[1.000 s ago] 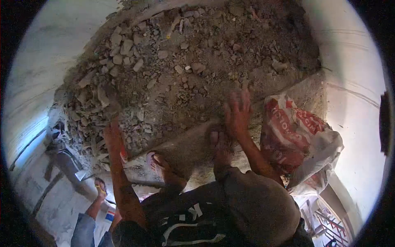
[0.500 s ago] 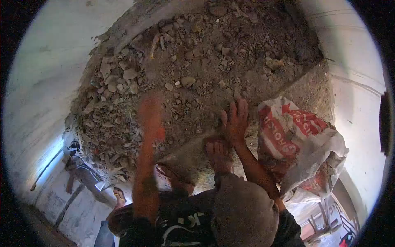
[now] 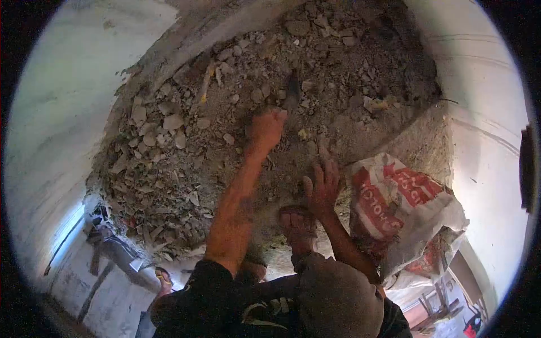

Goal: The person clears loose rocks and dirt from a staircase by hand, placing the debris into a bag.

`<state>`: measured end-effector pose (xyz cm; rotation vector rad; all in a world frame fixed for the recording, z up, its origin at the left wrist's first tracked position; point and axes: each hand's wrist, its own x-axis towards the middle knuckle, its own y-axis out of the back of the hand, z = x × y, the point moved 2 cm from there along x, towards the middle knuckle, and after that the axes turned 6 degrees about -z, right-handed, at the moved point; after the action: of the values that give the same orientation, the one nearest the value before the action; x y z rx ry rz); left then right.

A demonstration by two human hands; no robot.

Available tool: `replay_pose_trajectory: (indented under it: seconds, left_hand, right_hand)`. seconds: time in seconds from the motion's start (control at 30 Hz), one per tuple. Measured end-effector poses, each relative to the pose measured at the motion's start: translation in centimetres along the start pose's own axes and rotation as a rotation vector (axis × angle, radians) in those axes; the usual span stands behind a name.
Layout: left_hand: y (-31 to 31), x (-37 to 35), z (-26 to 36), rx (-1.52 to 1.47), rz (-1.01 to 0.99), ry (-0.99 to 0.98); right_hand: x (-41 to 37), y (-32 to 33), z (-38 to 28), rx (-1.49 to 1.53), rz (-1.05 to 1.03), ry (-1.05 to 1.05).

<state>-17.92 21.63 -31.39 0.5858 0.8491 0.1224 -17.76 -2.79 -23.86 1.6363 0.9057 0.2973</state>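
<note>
My left hand (image 3: 267, 128) is closed in a fist low over the rubble heap (image 3: 186, 163). A dark, narrow tool (image 3: 292, 93) extends from the fist toward the far side, its tip at the dirt; my fingers cover its handle. My right hand (image 3: 323, 188) lies palm down near the heap's front edge, fingers spread and nothing gripped. Beside that hand, on the right, stands a crumpled white sack with red print (image 3: 394, 197). My foot (image 3: 298, 219) rests just in front of the heap, between my two arms.
Pale walls (image 3: 479, 112) close in on the right and on the left (image 3: 67, 107). Larger stones (image 3: 173, 123) gather at the heap's left part, near a yellowish strip (image 3: 207, 84). A person's sandalled foot (image 3: 163, 277) shows at lower left. Wooden pieces (image 3: 439, 310) stand at lower right.
My left hand has swung from the left over the heap, rightward and farther away, and the dark tool now shows beyond it. My right hand has shifted slightly toward me in view.
</note>
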Motion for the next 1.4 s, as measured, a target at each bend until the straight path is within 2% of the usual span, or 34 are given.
replay_pose_trajectory:
  seconds: [0.07,0.1,0.13,0.2,0.23,0.3,0.37,0.4,0.43,0.5,0.53,0.6,0.67,0.73,0.77,0.8,0.87,0.9,0.93,0.97,1.0,1.03,1.1,1.2,1.4]
  left_hand:
    - [-0.3,-2.3,-0.5,-0.173,0.129,-0.073]
    - [-1.1,-3.9,-2.4,-0.165,0.132,-0.052]
    - [-1.5,-5.0,-4.4,-0.230,0.125,0.058]
    - [-0.6,-8.2,-4.2,-0.301,0.113,0.165]
    - [2.7,-11.7,-1.4,-0.353,0.152,0.257]
    - [5.0,-14.3,-0.5,-0.413,0.213,0.336]
    - [6.2,-17.1,-3.6,-0.522,0.224,0.515]
    - [5.8,-18.9,-6.8,-0.473,0.266,0.506]
    - [4.5,-21.8,-13.2,-0.357,0.317,0.390]
    - [1.0,-28.7,-31.2,0.207,0.529,-0.151]
    - [3.8,-31.0,-26.7,0.311,0.502,0.038]
    - [9.0,-37.8,-21.6,-0.401,0.373,0.187]
    - [9.6,-44.4,-27.8,-0.582,0.380,0.285]
    - [12.4,-46.6,-25.8,0.273,0.245,0.431]
    - [13.8,-47.7,-24.8,0.662,0.195,0.490]
    - [15.9,-47.8,-22.2,0.561,0.218,0.521]
    - [19.6,-50.5,-18.2,0.088,0.314,0.584]
    - [20.6,-50.0,-15.1,0.104,0.315,0.603]
    - [21.6,-49.4,-12.1,0.120,0.315,0.621]
    - [21.4,-50.6,-12.5,0.094,0.434,0.646]
    - [21.5,-50.5,-13.2,0.074,0.488,0.658]
    - [21.5,-50.5,-13.8,0.054,0.542,0.668]
    - [21.9,-48.9,-15.4,0.092,0.378,0.660]
    - [21.8,-47.4,-15.2,0.351,0.379,0.464]
    - [21.4,-45.2,-18.6,-0.371,0.395,0.866]
  right_hand:
    - [-0.1,-0.6,0.5,0.046,0.016,-0.001]
    - [-0.1,-0.8,0.3,0.090,0.046,-0.012]
    - [0.2,-0.9,0.2,0.101,0.053,-0.004]
    - [0.0,-0.6,0.2,-0.037,0.032,0.003]
    - [-0.5,-0.4,-0.1,-0.033,0.018,0.009]
    - [0.1,-0.2,-0.3,0.074,0.100,0.012]
    - [-0.1,-0.3,-0.4,0.087,0.117,0.015]
    - [0.2,-0.3,-0.4,0.094,0.143,0.005]
    - [0.5,-0.3,-0.6,0.099,0.145,0.016]
    - [1.0,0.1,-0.9,0.136,0.130,-0.064]
    - [1.8,0.7,-1.6,0.144,0.134,-0.068]
    - [3.4,2.2,-3.7,0.231,0.298,-0.041]
    - [7.2,1.7,-5.7,0.345,0.292,0.020]
    - [13.6,-2.2,-6.2,0.641,0.492,0.002]
    - [17.4,-3.1,-5.6,0.491,0.247,-0.106]
    - [22.0,-3.8,-4.8,0.341,0.009,-0.201]
    - [29.9,-8.9,-2.8,0.486,-0.074,-0.351]
    - [32.8,-11.7,-1.8,0.532,-0.101,-0.404]
    - [34.9,-14.1,-1.2,0.294,-0.020,-0.232]
    - [36.9,-16.4,-0.7,0.052,0.058,-0.062]
    - [39.1,-18.8,0.5,0.044,0.057,-0.065]
    - [38.8,-17.4,0.6,0.171,0.007,-0.111]
    - [36.8,-14.3,0.5,0.451,-0.055,-0.215]
    - [35.4,-13.0,0.6,0.685,-0.092,-0.276]
    - [33.7,-11.3,-0.4,1.043,-0.183,-0.326]
